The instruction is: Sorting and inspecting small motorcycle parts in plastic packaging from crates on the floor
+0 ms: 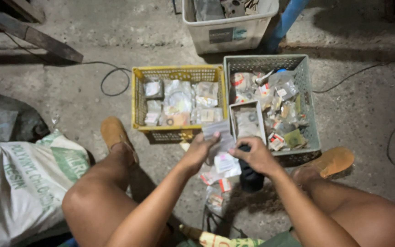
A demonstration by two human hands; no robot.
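My left hand (199, 151) and my right hand (255, 155) together hold a small clear plastic packet (225, 161) with a white label, low over the concrete floor between my knees. The left fingers also touch a pale packet (216, 131) at the near edge of a yellow plastic basket (138, 98) that holds several clear bagged parts. A grey-green plastic basket (308, 100) to the right holds more packets and a small open cardboard box (247, 120). A black object (251, 179) stands under my right hand. Loose packets (216, 187) lie on the floor below.
A white plastic bin (227, 32) stands beyond the baskets, next to a blue pipe (288, 20). A white woven sack (17, 183) lies at left. Black cables (115, 80) run across the floor. My feet wear tan sandals (113, 132).
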